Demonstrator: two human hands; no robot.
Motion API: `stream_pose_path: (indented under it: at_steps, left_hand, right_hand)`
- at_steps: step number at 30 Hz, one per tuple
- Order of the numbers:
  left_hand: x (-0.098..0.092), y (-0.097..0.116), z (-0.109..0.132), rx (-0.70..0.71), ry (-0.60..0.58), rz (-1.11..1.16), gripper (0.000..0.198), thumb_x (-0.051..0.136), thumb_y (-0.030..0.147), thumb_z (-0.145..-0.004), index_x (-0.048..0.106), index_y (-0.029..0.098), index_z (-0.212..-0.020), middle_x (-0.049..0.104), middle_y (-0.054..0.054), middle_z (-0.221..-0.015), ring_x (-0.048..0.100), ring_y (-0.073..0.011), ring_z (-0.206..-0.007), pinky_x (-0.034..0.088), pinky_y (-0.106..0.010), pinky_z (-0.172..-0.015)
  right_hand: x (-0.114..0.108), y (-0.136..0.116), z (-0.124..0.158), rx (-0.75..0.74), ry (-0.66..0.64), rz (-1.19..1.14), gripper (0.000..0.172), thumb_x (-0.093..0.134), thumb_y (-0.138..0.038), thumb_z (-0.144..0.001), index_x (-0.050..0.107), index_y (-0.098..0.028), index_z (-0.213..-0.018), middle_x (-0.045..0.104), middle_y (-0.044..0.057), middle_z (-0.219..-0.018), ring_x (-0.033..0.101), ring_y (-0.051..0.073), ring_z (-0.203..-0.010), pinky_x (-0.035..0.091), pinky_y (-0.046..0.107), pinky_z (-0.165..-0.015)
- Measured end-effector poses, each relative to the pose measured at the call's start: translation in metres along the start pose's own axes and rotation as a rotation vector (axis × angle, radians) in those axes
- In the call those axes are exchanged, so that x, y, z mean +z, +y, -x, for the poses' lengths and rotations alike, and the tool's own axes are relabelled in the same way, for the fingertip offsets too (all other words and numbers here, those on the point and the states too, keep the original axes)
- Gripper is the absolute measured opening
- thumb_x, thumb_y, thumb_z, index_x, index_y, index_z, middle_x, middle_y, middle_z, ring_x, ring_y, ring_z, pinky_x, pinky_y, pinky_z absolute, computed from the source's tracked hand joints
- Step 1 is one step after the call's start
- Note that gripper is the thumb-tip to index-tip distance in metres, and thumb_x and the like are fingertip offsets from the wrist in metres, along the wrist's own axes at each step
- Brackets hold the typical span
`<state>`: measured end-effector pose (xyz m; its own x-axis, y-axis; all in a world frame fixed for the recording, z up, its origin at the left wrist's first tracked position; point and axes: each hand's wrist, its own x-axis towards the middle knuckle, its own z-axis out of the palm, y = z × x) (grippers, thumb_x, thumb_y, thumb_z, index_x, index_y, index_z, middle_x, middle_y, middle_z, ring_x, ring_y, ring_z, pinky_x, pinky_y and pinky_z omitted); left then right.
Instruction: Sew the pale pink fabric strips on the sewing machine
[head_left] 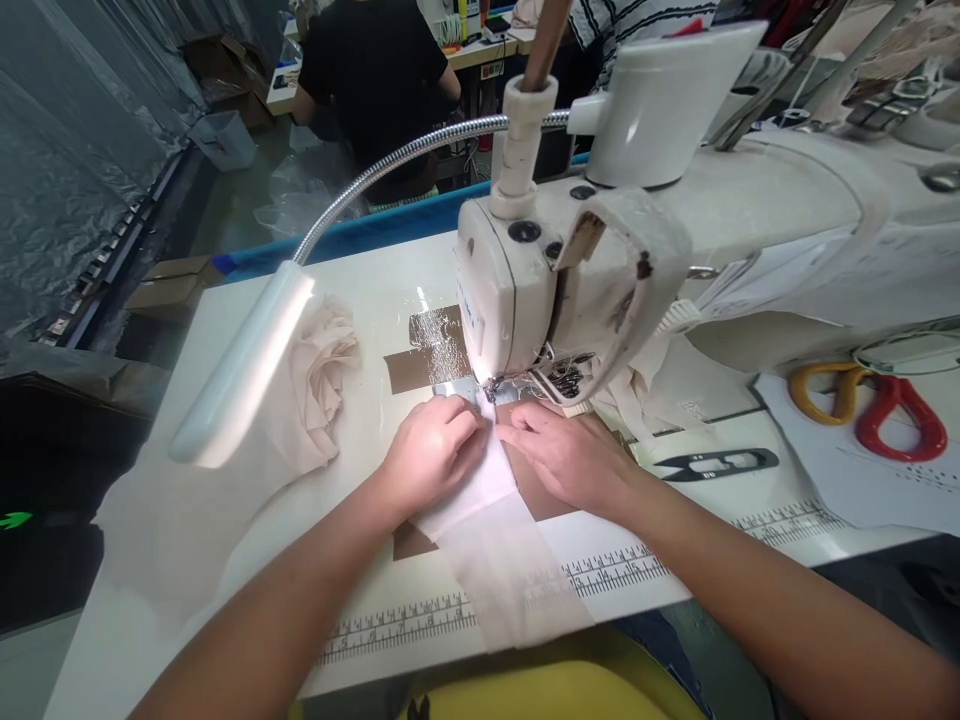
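Observation:
A strip of thin, pale fabric (517,570) runs from under the needle area (491,388) of a white sewing machine (502,290) toward me and over the table's front edge. My left hand (433,450) rests on the strip's left side, its fingers curled down and closed on the cloth. On the right, my right hand (570,455) has its thumb and forefinger pinched at the strip's edge, just in front of the needle. The fingertips of both hands are close to the presser foot. The cloth beneath the left fingers is partly hidden.
A lit gooseneck lamp (244,370) hangs over crumpled pale fabric (322,385) at left. Black thread snips (716,462) and scissors with red and yellow handles (900,418) lie at right. A printed ruler (615,572) lines the front edge. A person (375,80) sits beyond the table.

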<state>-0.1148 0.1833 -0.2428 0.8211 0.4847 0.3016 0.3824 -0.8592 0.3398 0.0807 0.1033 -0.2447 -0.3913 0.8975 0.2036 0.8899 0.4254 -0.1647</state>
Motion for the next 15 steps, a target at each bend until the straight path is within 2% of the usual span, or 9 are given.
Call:
stream_pose_path:
  at_steps: [2,4,9,15]
  left_hand:
    - [-0.002,-0.003,0.0,0.079,-0.023,-0.019,0.023,0.045,0.023,-0.094,0.061,0.014,-0.108,0.065,-0.012,-0.106,0.058,-0.0201,-0.088,0.049,-0.033,-0.075]
    - [-0.003,-0.006,-0.001,0.162,-0.074,-0.05,0.029,0.043,0.023,-0.095,0.058,0.014,-0.118,0.062,-0.012,-0.117,0.057,-0.0212,-0.095,0.049,-0.036,-0.08]
    - [-0.003,-0.012,0.0,0.226,-0.158,-0.122,0.033,0.042,0.027,-0.096,0.057,0.015,-0.123,0.062,-0.012,-0.118,0.057,-0.0233,-0.098,0.047,-0.039,-0.083]
    - [-0.006,-0.013,0.003,0.239,-0.179,-0.099,0.032,0.043,0.024,-0.096,0.056,0.016,-0.124,0.059,-0.01,-0.127,0.055,-0.0236,-0.106,0.046,-0.039,-0.086]
  right_hand:
    - [0.0,0.0,0.0,-0.004,0.007,0.012,0.028,0.04,-0.007,-0.087,0.065,-0.017,-0.097,0.053,0.002,-0.078,0.042,0.014,-0.071,0.024,0.028,-0.057]
    - [0.0,0.0,0.001,-0.011,0.02,0.014,0.029,0.04,-0.006,-0.086,0.064,-0.017,-0.097,0.055,0.003,-0.079,0.043,0.015,-0.073,0.026,0.028,-0.058]
    - [0.001,0.002,0.003,-0.031,0.043,0.021,0.036,0.038,-0.002,-0.083,0.064,-0.017,-0.104,0.059,0.004,-0.081,0.046,0.015,-0.074,0.028,0.028,-0.06]
    - [0.0,0.004,0.004,-0.034,0.052,0.029,0.038,0.039,-0.001,-0.082,0.065,-0.017,-0.104,0.064,0.004,-0.087,0.05,0.015,-0.075,0.027,0.03,-0.059]
